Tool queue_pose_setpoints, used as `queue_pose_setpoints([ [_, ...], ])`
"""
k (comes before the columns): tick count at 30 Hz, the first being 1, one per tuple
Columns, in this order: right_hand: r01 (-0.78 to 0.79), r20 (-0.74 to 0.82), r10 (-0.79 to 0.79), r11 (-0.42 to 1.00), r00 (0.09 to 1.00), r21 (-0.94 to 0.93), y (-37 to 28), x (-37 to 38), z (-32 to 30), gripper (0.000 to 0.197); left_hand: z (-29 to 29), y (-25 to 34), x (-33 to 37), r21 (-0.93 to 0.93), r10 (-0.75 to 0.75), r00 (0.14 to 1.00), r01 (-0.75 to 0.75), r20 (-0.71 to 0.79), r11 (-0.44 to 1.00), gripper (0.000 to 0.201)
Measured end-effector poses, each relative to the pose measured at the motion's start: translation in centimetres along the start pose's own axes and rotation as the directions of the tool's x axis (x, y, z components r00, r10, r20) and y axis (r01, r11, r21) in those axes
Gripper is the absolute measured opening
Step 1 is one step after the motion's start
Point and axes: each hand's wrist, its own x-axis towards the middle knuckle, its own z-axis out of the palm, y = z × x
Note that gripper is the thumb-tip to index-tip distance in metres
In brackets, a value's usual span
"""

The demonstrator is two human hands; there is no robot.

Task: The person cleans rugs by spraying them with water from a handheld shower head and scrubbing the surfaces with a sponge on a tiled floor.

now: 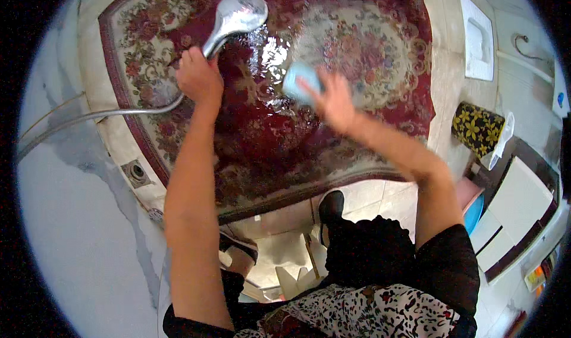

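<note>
My left hand [201, 81] is wrapped round the handle of a silver shower head [242, 13], held over the left-centre of a wet rug [262, 171]. The rug is dark red with a cream floral pattern and lies on the floor. A metal hose [101, 114] runs from beneath that hand to the left. Smeared by motion, my right hand [338, 103] grips a light blue block [301, 82] at the rug's middle; whether it is a brush or a sponge I cannot tell. Water glistens on the pile between both hands.
A round floor drain [137, 172] sits left of the rug. At right are a white squat toilet [477, 37], a black bin with yellow flowers [477, 128], and pink and blue basins [473, 214]. My shoes stand at the rug's near edge.
</note>
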Motion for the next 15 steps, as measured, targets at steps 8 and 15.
queue_pose_setpoints([
  [8, -0.488, -0.285, 0.423, 0.845, 0.86, -0.218, 5.4, 7.9, -1.1, 0.049, 1.1, -0.9, 0.2, 0.033, 0.07, 0.986, -0.066, -0.149, 0.997, 0.039],
  [15, -0.103, -0.076, 0.115, 0.983, 0.99, 0.15, -12.5, -6.6, 1.8, 0.057, 1.8, -1.2, -0.2, 0.077, 0.081, 0.987, -0.071, -0.139, 0.995, 0.043],
])
